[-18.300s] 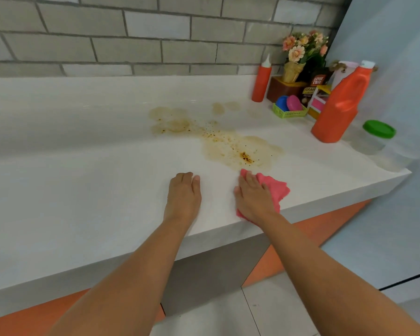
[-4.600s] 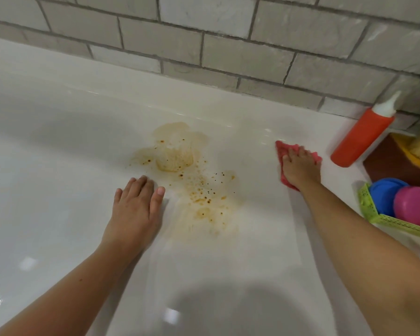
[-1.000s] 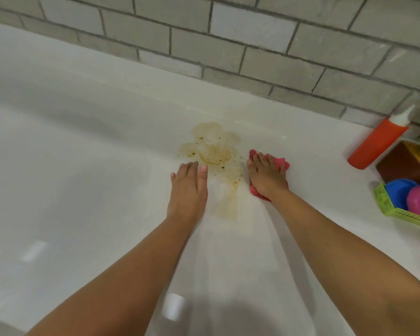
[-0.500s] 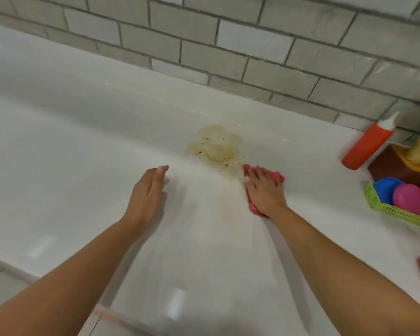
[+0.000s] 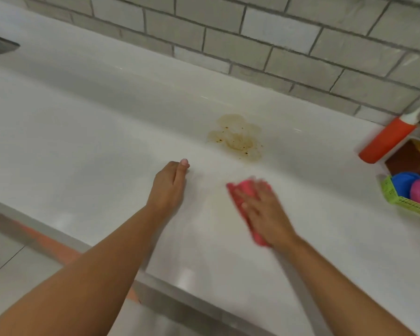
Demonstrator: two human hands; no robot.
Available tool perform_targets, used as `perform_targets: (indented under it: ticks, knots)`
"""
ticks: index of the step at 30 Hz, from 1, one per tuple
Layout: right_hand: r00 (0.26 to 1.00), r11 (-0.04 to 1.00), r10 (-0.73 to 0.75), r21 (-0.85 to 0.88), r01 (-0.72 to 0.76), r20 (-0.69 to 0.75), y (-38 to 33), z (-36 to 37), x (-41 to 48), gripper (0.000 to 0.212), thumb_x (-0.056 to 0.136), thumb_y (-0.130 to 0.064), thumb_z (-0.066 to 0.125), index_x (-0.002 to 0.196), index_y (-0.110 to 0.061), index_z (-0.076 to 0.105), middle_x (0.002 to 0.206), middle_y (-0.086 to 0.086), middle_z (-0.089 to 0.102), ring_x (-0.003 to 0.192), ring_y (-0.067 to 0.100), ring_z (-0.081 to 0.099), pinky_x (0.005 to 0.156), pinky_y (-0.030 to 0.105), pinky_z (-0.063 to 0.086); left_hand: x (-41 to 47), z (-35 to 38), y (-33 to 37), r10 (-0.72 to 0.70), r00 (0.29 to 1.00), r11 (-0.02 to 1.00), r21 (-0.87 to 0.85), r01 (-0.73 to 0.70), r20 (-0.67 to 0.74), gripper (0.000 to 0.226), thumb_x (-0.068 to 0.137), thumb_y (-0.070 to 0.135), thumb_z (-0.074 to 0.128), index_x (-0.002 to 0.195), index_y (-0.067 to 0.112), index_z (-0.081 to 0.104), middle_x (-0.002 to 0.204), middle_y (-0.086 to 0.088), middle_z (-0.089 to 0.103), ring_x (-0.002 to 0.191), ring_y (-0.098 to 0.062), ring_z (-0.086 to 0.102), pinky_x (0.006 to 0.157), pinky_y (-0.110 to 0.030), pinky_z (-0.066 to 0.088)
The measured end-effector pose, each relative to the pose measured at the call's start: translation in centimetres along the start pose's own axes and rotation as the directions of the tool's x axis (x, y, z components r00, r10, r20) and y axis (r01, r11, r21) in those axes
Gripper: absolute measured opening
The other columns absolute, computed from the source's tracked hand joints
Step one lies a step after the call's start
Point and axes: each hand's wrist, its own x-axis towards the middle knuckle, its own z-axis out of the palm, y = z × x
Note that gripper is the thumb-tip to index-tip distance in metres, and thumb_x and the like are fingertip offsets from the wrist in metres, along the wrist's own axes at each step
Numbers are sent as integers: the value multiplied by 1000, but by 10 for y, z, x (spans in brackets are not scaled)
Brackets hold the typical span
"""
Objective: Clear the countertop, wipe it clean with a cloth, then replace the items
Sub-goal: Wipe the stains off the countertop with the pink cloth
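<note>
The white countertop (image 5: 83,146) carries a brown stain (image 5: 237,138) with dark specks near the back. My right hand (image 5: 264,212) presses flat on a pink cloth (image 5: 240,190), blurred by motion, a short way in front of the stain. My left hand (image 5: 169,187) rests on its edge on the counter to the left of the cloth, fingers together, holding nothing.
At the right edge stand a red squeeze bottle (image 5: 388,139) with a white tip, a brown box (image 5: 407,161), and a green basket (image 5: 398,200) with blue and pink lids. A grey brick wall (image 5: 252,40) runs behind. The counter's front edge (image 5: 167,284) is near my forearms.
My right hand has dragged the pink cloth back toward me, away from the stain. The stain's front part has been wiped off. My left hand stays on its edge on the counter.
</note>
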Motion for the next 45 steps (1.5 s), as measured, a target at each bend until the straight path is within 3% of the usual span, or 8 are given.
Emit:
perform_targets:
  ticks: [4,10,16,23,33,37,40,45]
  knots:
    - [832,833,550,-119,-541,70,23,6,42,50,101,-31,16,151,-24,15,155,20,16,143,33,11,119,43,5,-4,-5,7,-44,998,987,-157,38,-34,43,100,39,32,114,11,62,110,6,60,97,-2,54,82,-8,37]
    - [989,998,66,-10,-65,131,-115,39,25,62,93,-37,4,151,-15,9,158,13,11,146,29,7,119,45,1,-23,-53,5,63,990,987,-137,-80,-128,37,101,31,32,117,14,61,114,8,60,106,-3,54,79,5,34]
    - [948,970,-238,93,223,209,-99,11,-32,58,94,-43,2,148,-32,22,155,-4,24,145,16,16,119,29,1,-48,-101,-27,137,989,960,253,-117,-61,43,100,35,33,125,8,56,125,-7,57,117,-21,51,97,-27,35]
    - [861,854,504,-185,-486,65,-36,23,34,58,95,-31,4,149,-18,21,154,13,23,142,30,19,119,45,7,-66,-101,-27,134,970,983,154,-103,-204,54,96,41,24,132,9,49,132,-6,52,126,-23,45,110,-48,31]
    - [967,969,-245,-15,247,63,-193,33,-4,68,85,-15,62,145,-18,30,145,5,43,135,25,39,116,32,5,-65,-104,-33,147,959,987,101,-126,-241,56,96,41,17,141,13,37,144,-2,41,138,-13,29,116,-23,-1]
    - [997,982,73,-172,-72,-1,-109,16,-59,62,88,-10,30,149,-23,22,149,4,38,138,24,34,117,37,14,-64,-102,-36,166,964,983,110,-145,-210,66,92,53,11,143,17,33,148,1,36,141,-11,23,116,-22,-4]
    - [866,842,500,-245,-480,24,-75,6,-50,54,96,-15,21,149,-18,18,153,9,27,142,27,22,118,45,14,-64,-101,-36,190,964,976,143,-165,-187,69,91,53,8,144,17,32,149,1,34,141,-10,21,116,-21,-6]
    - [932,911,359,-234,-339,49,-141,34,16,62,92,-15,28,151,-13,8,154,13,23,141,31,20,117,50,13,-63,-101,-36,213,964,968,169,-186,-158,71,89,53,7,145,16,30,150,0,32,142,-10,19,116,-21,-6]
